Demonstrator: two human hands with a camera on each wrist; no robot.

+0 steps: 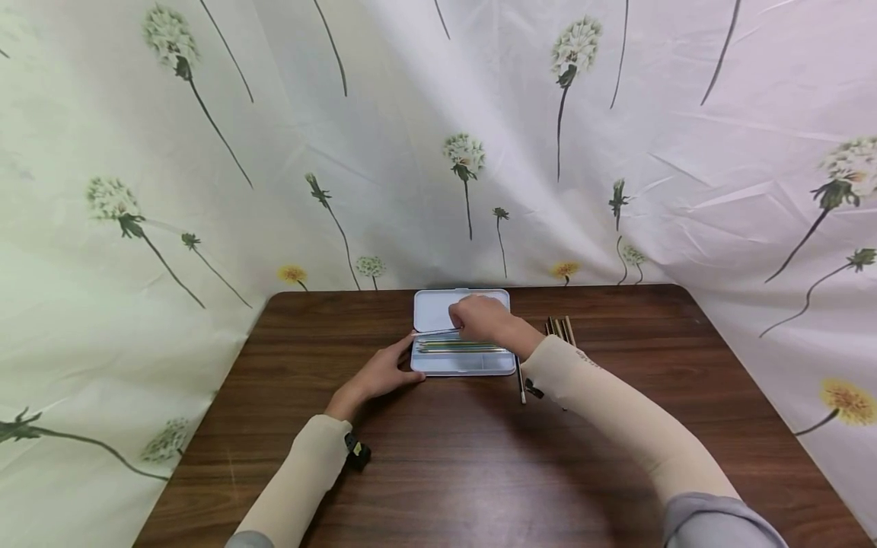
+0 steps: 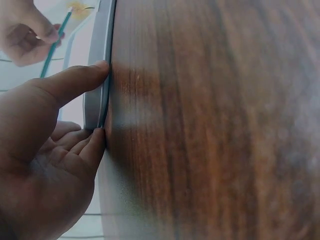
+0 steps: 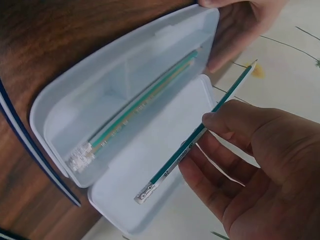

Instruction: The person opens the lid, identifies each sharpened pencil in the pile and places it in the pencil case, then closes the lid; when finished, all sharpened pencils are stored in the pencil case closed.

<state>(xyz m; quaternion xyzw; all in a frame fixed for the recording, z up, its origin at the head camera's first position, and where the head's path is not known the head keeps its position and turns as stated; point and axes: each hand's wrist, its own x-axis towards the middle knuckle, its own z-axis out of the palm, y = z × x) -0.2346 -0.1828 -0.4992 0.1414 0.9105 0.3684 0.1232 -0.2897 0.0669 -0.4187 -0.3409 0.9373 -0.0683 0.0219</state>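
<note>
An open white pencil case (image 1: 445, 366) lies near the table's back edge with its lid (image 3: 145, 170) folded back. My left hand (image 1: 380, 373) holds the case's left end, the thumb (image 2: 80, 80) on its front side and the fingers around the end. Above the lid, my right hand (image 1: 483, 318) pinches a green-and-white pencil (image 3: 172, 159) between thumb and fingers. Its metal eraser end points down and left in the right wrist view, its tip up and right. Several pencils (image 3: 135, 107) lie side by side in the case's long compartment.
Right of the case lie several dark and gold pencils (image 1: 562, 329), partly hidden by my right forearm. One dark pencil (image 1: 521, 380) lies close beside the case's right end. The brown wooden table (image 1: 438, 457) ends at a flower-printed cloth (image 1: 397, 152).
</note>
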